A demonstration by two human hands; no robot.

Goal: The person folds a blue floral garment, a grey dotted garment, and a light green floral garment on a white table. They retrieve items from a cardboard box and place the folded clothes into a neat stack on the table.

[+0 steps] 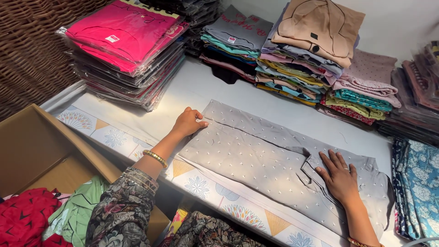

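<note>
Garment: I see a grey cotton tunic with small white dot motifs (256,155) lying flat across the white tabletop (192,87), running from 10 o'clock down to 4 o'clock, its collar end near my right side.
Left hand: my left hand (188,121) sits at the tunic's hem corner, at about 9 o'clock of the cloth; the fingers (197,115) are curled and pinching the edge of the fabric.
Right hand: my right hand (339,176) lies palm down at the collar end, at 4 o'clock; fingers spread and released, pressing the cloth flat, gripping nothing.
Step in hand: I judge this as smoothing and squaring the tunic, one end pinned, the other drawn taut.
Next move calls for: keeping the collar end pinned, with an even pull on the hem, so that no crease sets in.
Around it: a stack of pink shirts in clear plastic bags (128,41) at 11 o'clock, a pile of folded many-coloured clothes (292,68) at 1 o'clock, a blue floral cloth (418,183) at 3 o'clock, an open brown cardboard box (36,151) at 8 o'clock.
</note>
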